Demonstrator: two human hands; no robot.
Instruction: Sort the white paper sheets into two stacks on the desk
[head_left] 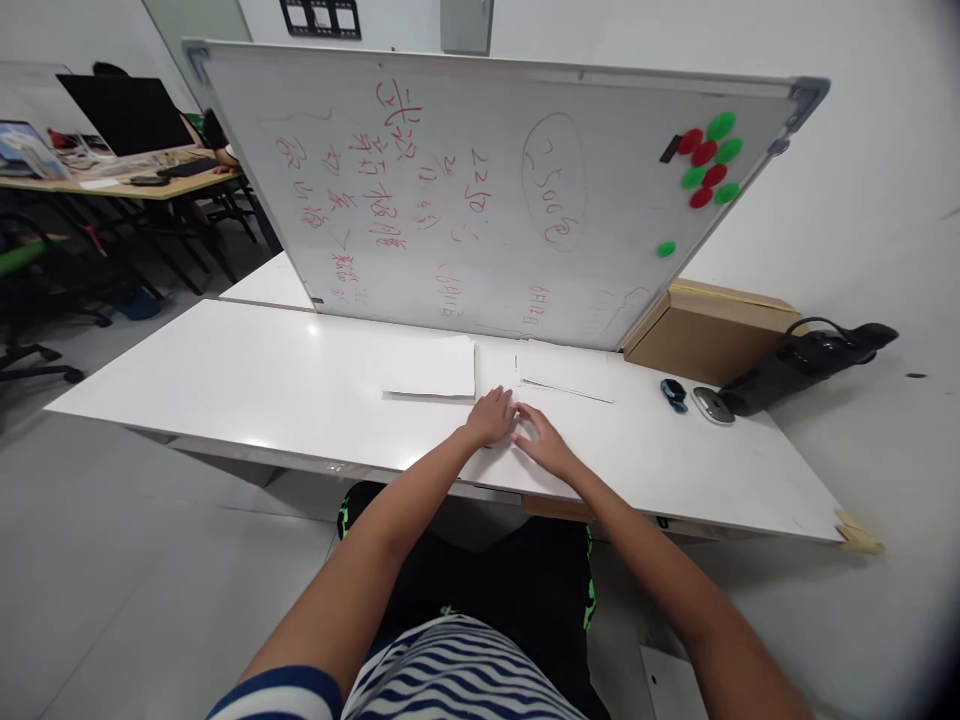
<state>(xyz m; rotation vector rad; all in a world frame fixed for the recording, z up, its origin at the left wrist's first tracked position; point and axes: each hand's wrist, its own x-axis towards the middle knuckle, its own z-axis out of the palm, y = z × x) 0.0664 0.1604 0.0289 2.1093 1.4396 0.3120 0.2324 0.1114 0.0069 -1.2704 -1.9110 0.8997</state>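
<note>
Near the front edge of the white table (300, 390), my hands are close together, fingertips almost meeting. My left hand (493, 417) rests low at the tabletop, its fingers bent and close together over something white that I cannot make out. Beside it, my right hand (546, 445) curves inward with thumb and index finger apart, a white patch showing between them. Beyond my left hand lies a stack of white paper (431, 368). Further right, several loose white sheets (566, 370) overlap near the whiteboard's foot.
A whiteboard (465, 200) with red writing and round magnets stands along the table's back. To the right are a cardboard box (712, 330), a black bottle (802, 368), a computer mouse (712, 405) and a small dark blue object (673, 394). A monitor (124, 115) stands on another desk, far left.
</note>
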